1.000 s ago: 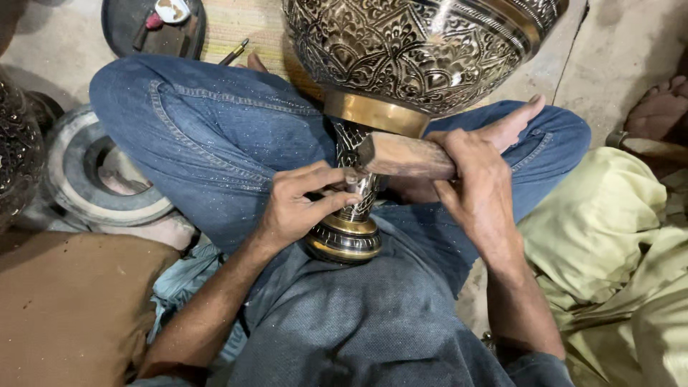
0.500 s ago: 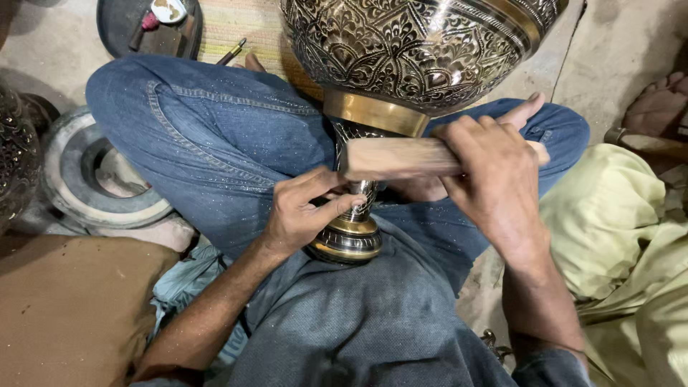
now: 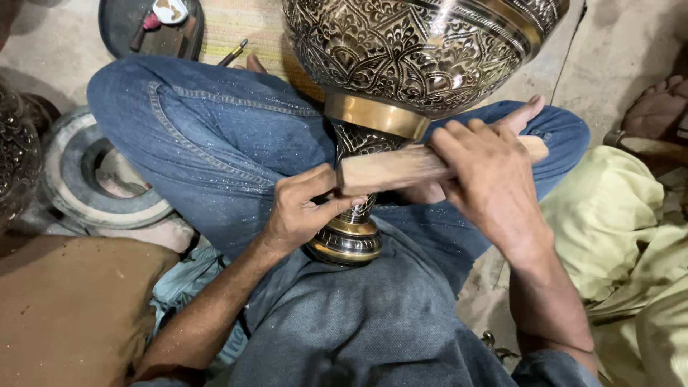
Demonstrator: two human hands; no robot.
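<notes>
two hands work on an engraved metal vase [image 3: 423, 50] resting in the lap.

the left hand [image 3: 301, 215] is closed around the vase's narrow stem just above its base, between the crossed legs in jeans [image 3: 208, 143]; the right hand [image 3: 487, 179] grips a wooden stick [image 3: 387, 168] lying across the stem. a tyre [image 3: 79, 186] lies on the floor at left.

You sat cross-legged on a bare concrete floor [image 3: 631, 43]. Beyond your left hand [image 3: 304, 215] lay a woven yellow mat [image 3: 244, 21] and a dark round tray [image 3: 154, 32]; a worn round ring [image 3: 89, 179] sat well out to that hand's left.
</notes>
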